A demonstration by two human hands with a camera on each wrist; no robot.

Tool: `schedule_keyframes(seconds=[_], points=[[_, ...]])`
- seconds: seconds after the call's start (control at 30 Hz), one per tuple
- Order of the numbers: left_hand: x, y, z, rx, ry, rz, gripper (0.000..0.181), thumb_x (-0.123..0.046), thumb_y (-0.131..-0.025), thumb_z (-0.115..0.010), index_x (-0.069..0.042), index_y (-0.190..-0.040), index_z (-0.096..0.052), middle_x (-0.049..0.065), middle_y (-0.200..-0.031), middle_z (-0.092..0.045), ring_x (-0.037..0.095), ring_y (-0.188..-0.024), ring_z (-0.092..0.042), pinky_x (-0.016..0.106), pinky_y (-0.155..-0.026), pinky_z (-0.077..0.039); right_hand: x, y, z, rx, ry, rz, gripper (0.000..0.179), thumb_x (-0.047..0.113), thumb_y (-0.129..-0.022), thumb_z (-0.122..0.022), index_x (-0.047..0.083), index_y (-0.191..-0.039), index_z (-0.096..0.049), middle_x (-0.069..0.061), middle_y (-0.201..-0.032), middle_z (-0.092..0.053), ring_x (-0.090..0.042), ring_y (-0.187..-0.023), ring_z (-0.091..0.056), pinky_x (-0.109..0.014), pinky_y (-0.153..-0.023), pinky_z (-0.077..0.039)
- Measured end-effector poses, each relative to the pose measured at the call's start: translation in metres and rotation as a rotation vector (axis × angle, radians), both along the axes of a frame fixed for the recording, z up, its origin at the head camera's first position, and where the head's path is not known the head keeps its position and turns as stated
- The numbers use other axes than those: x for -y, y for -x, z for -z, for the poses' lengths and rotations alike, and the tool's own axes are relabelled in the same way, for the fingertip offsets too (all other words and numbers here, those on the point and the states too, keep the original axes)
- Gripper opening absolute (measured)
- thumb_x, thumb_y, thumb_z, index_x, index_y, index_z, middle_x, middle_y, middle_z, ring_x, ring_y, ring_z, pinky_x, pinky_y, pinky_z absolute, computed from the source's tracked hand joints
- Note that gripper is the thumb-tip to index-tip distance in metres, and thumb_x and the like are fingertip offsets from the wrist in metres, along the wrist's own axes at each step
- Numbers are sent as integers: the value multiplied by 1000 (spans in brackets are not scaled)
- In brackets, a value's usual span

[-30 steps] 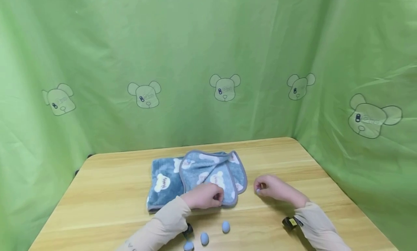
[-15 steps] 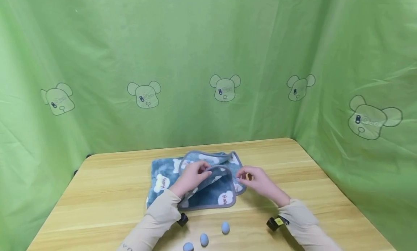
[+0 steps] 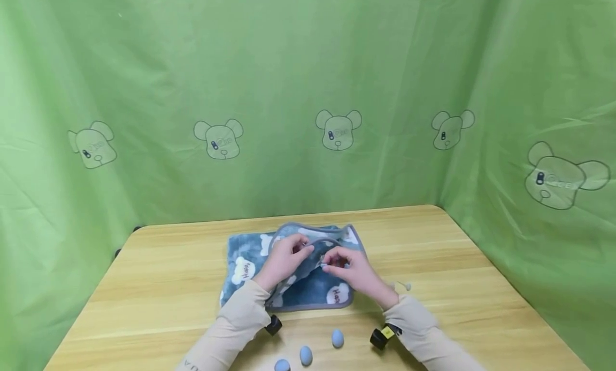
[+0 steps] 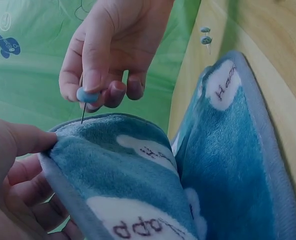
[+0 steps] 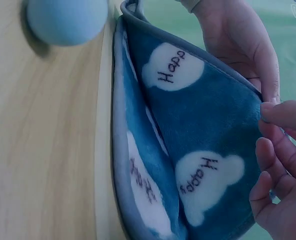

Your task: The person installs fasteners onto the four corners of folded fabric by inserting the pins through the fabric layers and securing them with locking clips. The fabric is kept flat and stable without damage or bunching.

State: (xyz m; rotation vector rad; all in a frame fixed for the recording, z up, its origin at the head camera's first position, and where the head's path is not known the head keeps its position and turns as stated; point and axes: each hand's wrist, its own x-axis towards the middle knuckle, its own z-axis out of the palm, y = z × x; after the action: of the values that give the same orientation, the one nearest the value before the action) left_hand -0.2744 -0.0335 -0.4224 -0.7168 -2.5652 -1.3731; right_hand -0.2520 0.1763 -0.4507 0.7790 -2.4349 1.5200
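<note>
A blue plush blanket [image 3: 313, 290] with white bear shapes and a grey border lies folded on the table. My left hand [image 3: 283, 261] pinches its upper flap by the border and holds it raised, so the darker inside shows. Close to it, my right hand [image 3: 355, 270] pinches a pin [image 4: 87, 95] by its round, ribbed blue head between thumb and finger. In the left wrist view the needle points down, its tip right at the flap's surface, near the left fingertips. From the right wrist the pin is mostly hidden behind the fingers.
Three blue egg-shaped pieces, one of them the nearest egg [image 3: 338, 338], lie on the wooden table [image 3: 159, 285] in front of the blanket. Two small pins [image 4: 205, 39] rest to the right. Green curtains [image 3: 279, 66] hang behind and beside the table.
My left hand has gripped the blanket's front flap and lifted it back. My right hand has come left from the bare tabletop to the raised edge, uncovering the small pins.
</note>
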Motion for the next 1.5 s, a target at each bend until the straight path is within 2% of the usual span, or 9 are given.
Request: schedule_keyframes(seconds=[0.43, 0.6, 0.77, 0.9, 1.0, 1.07, 1.13, 1.3, 1.5], points=[[-4, -5, 0, 11, 6, 52, 16, -22, -94, -65, -10, -104, -67, 1, -78, -67, 5, -65, -52, 20, -61, -44, 7, -1, -1, 16, 69, 71, 10, 9, -86, -73, 6, -93, -68, -5, -82, -64, -2, -72, -52, -19, -64, -45], [-6, -8, 2, -8, 6, 69, 15, -22, -94, -65, -10, -103, -67, 1, -80, -68, 5, -70, -55, 20, -65, -47, 10, 1, 3, -63, 92, 102, 13, 3, -83, -74, 2, -93, -66, -13, -81, -64, -3, -71, -52, -20, -62, -45], [-7, -10, 2, -11, 6, 91, 12, -20, -94, -64, -12, -101, -67, 1, -78, -66, 5, -69, -54, 20, -64, -46, 13, 0, 2, -185, 21, 210, 28, 6, -76, -81, 6, -94, -60, -8, -86, -61, -20, -75, -56, -21, -63, -45], [-7, -11, 0, -7, 18, 104, 11, -20, -94, -64, -13, -101, -67, 1, -79, -67, 5, -69, -54, 20, -64, -45, 13, 1, 4, -318, -48, 294, 45, 9, -69, -86, 6, -104, -58, -8, -100, -57, -27, -89, -54, -32, -75, -47], [-7, -11, 1, -26, 32, 123, 12, -19, -94, -64, -12, -102, -68, 2, -81, -68, 6, -71, -57, 20, -65, -47, 12, 2, 6, -391, -91, 328, 59, 12, -66, -88, 6, -116, -58, -13, -114, -58, -28, -105, -51, -43, -91, -42], [-7, -11, 1, -33, 37, 141, 12, -19, -94, -64, -12, -103, -68, 2, -81, -68, 8, -72, -58, 20, -66, -47, 11, 2, 7, -411, -110, 335, 62, 14, -66, -88, 7, -119, -59, -13, -118, -60, -30, -110, -51, -47, -95, -38], [-7, -11, 1, -34, 45, 153, 12, -19, -94, -63, -12, -103, -67, 2, -82, -69, 9, -73, -59, 20, -67, -47, 11, 2, 7, -427, -126, 329, 57, 15, -65, -88, 8, -116, -62, -11, -113, -65, -29, -108, -54, -49, -94, -37], [-8, -11, 3, -29, 55, 171, 11, -20, -95, -63, -13, -102, -68, 0, -83, -70, 10, -75, -59, 21, -69, -48, 10, 2, 9, -462, -166, 330, 34, 14, -68, -86, 13, -96, -67, -1, -92, -70, -20, -92, -59, -39, -83, -39], [-9, -12, 5, -25, 73, 193, 10, -20, -95, -64, -15, -102, -69, -2, -85, -71, 9, -78, -61, 22, -71, -49, 8, 2, 10, -457, -162, 331, 26, 4, -69, -83, 14, -86, -66, 1, -83, -69, -17, -84, -60, -35, -79, -39]])
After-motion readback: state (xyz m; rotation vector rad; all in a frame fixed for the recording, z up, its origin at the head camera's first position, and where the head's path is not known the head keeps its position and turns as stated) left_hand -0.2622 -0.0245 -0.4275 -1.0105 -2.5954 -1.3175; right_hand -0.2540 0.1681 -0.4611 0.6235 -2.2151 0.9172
